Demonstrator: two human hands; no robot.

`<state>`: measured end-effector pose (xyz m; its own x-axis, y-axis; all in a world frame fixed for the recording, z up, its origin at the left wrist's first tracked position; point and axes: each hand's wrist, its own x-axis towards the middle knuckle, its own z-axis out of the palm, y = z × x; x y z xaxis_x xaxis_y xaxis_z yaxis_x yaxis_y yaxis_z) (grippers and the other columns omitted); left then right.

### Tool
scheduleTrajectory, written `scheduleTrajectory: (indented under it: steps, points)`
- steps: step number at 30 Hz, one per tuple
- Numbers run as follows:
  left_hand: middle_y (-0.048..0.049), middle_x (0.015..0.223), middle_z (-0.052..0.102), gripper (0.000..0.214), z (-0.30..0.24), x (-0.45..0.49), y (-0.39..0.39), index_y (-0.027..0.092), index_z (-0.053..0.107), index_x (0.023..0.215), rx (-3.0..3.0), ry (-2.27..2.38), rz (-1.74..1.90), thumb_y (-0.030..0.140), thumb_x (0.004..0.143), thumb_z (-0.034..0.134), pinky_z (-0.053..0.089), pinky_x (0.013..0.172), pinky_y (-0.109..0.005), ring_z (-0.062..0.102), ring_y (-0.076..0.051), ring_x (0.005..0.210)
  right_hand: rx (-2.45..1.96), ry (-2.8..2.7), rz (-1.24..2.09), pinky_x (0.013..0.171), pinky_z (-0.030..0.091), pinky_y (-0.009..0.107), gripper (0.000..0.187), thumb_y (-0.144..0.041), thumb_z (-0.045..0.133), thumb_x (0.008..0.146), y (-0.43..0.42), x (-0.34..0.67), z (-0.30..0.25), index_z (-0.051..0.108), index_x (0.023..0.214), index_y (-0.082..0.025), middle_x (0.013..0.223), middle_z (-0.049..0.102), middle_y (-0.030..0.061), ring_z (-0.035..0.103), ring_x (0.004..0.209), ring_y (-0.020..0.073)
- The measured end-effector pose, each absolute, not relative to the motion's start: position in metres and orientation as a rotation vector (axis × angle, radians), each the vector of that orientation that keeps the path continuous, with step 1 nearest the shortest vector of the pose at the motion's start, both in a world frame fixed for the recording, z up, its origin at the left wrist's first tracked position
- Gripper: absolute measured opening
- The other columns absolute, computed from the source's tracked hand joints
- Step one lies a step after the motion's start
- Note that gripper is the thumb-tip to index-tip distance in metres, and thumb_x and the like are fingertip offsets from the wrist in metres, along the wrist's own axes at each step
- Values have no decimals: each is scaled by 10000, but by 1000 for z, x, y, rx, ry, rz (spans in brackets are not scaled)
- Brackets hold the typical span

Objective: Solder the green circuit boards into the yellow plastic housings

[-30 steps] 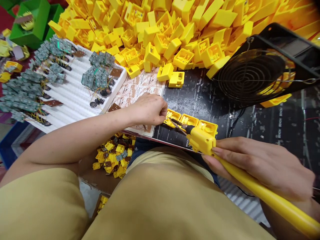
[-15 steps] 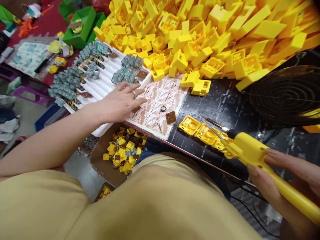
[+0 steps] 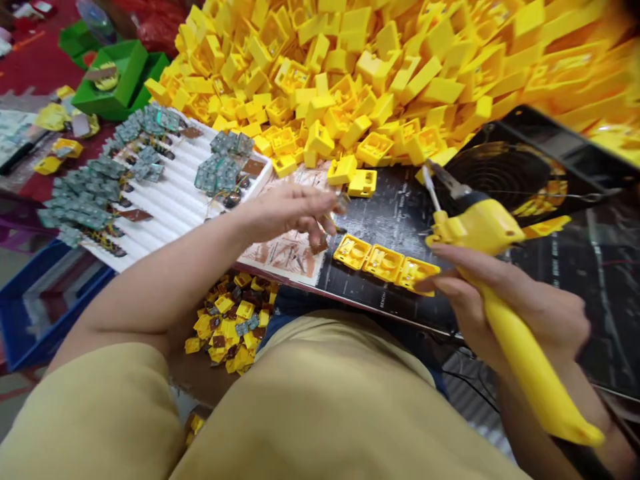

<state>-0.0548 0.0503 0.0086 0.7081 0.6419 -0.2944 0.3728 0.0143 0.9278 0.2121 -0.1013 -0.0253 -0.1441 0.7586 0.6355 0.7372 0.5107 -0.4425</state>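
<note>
My right hand is closed round the handle of a yellow soldering iron, its metal tip raised and pointing up and left. My left hand hovers over the patterned sheet, fingers curled in a pinch on something small and dark that I cannot make out; the hand is blurred by motion. Just right of it, three open yellow plastic cases lie in a row on the black board, near its front edge.
A big heap of yellow plastic cases fills the back. A white ribbed tray with several small green circuit boards lies at left. A black fan stands at right. A box of yellow parts sits below the board; green bins far left.
My left hand came back from the white tray's edge to above the sheet and closed into a pinch. My right hand lifted the soldering iron off the three cases, tip now raised.
</note>
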Motion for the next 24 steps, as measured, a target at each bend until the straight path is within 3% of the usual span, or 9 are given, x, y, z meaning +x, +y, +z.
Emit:
scheduleTrajectory:
  steps: [2, 4, 7, 10, 13, 15, 17, 24]
  points:
    - [-100, 806, 758, 590, 0, -28, 38, 154, 702, 892, 1399, 683, 156, 738, 819, 655, 516, 567, -284, 653, -135, 590, -1139, -1879, 76, 896, 589, 200, 343, -94, 737, 878, -90, 203, -20, 649, 1173, -247, 1091, 754, 39, 743, 937, 172]
    - [-85, 752, 752, 599, -6, -9, 27, 162, 690, 810, 1236, 568, 87, 758, 754, 710, 483, 550, -261, 589, -110, 542, -1091, -1839, 159, 973, 597, 291, 354, -144, 771, 866, -83, 197, -19, 604, 1164, -236, 1192, 722, 76, 718, 1067, 212]
    - [-94, 753, 752, 701, -11, 1, 14, 168, 720, 822, 1171, 543, 34, 833, 846, 501, 444, 531, -255, 525, -97, 508, -1119, -1699, 192, 796, 640, 263, 370, -171, 778, 864, -81, 192, -22, 576, 1162, -258, 1011, 727, 12, 739, 880, 175]
    - [-112, 914, 762, 760, -16, -6, 5, 151, 764, 1023, 1464, 786, 247, 795, 921, 372, 471, 574, -268, 582, -121, 605, -1199, -1555, 180, 666, 616, 203, 358, -146, 771, 863, -85, 191, -27, 574, 1139, -260, 932, 695, -22, 723, 755, 141]
    - [-142, 1187, 728, 584, -24, -12, -8, 135, 689, 1288, 2020, 962, 631, 586, 981, 479, 546, 860, -332, 676, -192, 975, -1215, -1509, 179, 659, 615, 199, 343, -164, 780, 862, -86, 191, -30, 573, 1119, -258, 932, 681, -25, 728, 753, 146]
    - [-180, 1361, 662, 544, -28, -11, -18, 110, 637, 1364, 2332, 923, 802, 488, 1002, 486, 470, 1089, -421, 604, -251, 1256, -1216, -1533, 145, 635, 613, 195, 337, -155, 772, 867, -85, 189, -30, 565, 1113, -258, 937, 678, -20, 727, 739, 146]
    - [-195, 1444, 614, 526, -30, -4, -26, 91, 624, 1373, 2459, 880, 905, 448, 1018, 472, 392, 1181, -461, 533, -275, 1375, -1219, -1580, 85, 632, 615, 197, 340, -137, 762, 870, -84, 184, -29, 556, 1112, -260, 921, 678, -22, 725, 720, 145]
    - [-62, 1239, 754, 359, -27, 26, -25, 212, 727, 1137, 1630, 877, 871, 428, 1036, 459, 523, 1073, -362, 679, -194, 1203, -1236, -1591, 13, 668, 635, 248, 388, -131, 735, 889, -88, 163, -37, 534, 1185, -281, 909, 716, -12, 729, 707, 168]
